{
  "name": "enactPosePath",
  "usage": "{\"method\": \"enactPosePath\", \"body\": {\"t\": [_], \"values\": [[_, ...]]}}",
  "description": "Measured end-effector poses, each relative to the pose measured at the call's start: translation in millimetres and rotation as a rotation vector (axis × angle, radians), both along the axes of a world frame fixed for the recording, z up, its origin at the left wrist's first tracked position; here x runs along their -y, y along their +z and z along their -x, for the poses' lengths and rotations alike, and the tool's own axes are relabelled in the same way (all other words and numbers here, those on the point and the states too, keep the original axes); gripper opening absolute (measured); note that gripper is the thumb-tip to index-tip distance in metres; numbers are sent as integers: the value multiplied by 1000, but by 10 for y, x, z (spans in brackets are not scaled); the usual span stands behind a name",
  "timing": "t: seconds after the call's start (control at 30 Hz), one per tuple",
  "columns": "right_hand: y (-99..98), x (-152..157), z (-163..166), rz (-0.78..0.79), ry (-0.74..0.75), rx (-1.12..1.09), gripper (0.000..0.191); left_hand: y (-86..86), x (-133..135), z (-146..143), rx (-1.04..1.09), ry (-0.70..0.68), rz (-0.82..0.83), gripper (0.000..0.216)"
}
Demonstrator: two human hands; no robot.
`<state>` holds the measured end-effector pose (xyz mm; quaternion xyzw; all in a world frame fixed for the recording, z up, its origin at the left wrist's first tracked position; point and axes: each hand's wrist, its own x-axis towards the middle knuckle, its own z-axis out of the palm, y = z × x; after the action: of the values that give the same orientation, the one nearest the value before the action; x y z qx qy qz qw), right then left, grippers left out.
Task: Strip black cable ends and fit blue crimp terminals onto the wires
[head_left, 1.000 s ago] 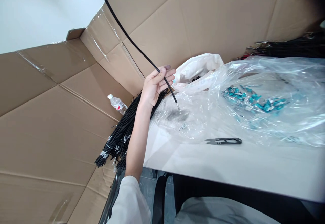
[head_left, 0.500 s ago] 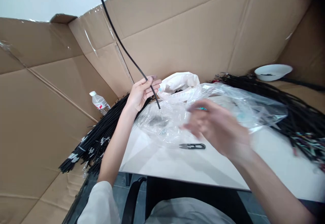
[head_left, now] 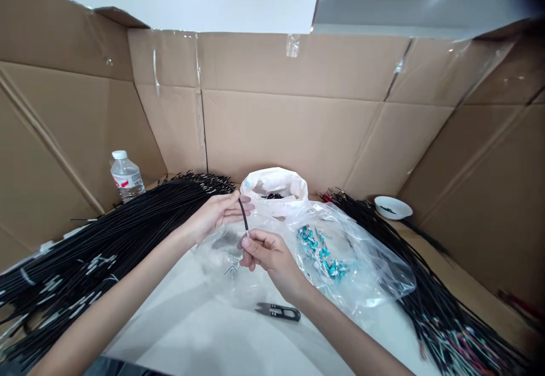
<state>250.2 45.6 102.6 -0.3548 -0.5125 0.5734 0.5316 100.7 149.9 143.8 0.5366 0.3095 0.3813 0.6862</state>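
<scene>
My left hand [head_left: 219, 212] is closed around a thin black cable [head_left: 243, 214] just above the white table [head_left: 183, 330]. My right hand [head_left: 266, 254] pinches the cable's metal tip from below, fingers curled together. Both hands hover over a clear plastic bag [head_left: 366, 268] holding several small teal connectors [head_left: 321, 248]. Black thread snips [head_left: 279, 311] lie on the table right below my right wrist.
A big heap of black cables [head_left: 97, 245] lies at the left, another bundle [head_left: 451, 313] at the right. A white bag [head_left: 275, 188], a water bottle [head_left: 125, 175] and a white bowl [head_left: 392, 207] stand at the back. Cardboard walls [head_left: 298, 120] surround the table.
The view swung from the left to straight ahead. My right hand came in and took hold of the cable's tip; my left hand lowered the cable toward the table.
</scene>
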Motion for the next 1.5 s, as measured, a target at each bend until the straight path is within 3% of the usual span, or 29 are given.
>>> {"method": "enactPosePath", "body": {"t": [0.13,0.27,0.43,0.57,0.73,0.87,1.03,1.2,1.33,1.5], "values": [[73,-36,3,-79,-47,56,41,8,223,196,-234,-153,-216,33],[147,-42,48,-91,-18,121,40,-16,403,274,-208,-276,-315,34],[172,-50,88,-56,-27,214,38,-44,476,265,-93,-118,-310,28],[147,-77,41,-51,-81,313,31,-60,466,268,-119,-113,-298,31],[147,-127,-36,-54,-127,360,28,-150,392,249,-213,-21,-402,37],[160,-209,-63,6,-56,240,35,-251,370,237,-312,87,-519,34],[178,-309,-126,-15,62,299,33,-301,377,246,-499,151,-649,32],[264,-399,-233,-69,160,453,29,-258,368,262,-491,68,-573,35],[314,-479,-291,-64,299,410,30,-178,360,280,-389,-100,-451,37],[319,-495,-292,1,357,367,22,-84,365,317,-403,-210,-402,35]]}}
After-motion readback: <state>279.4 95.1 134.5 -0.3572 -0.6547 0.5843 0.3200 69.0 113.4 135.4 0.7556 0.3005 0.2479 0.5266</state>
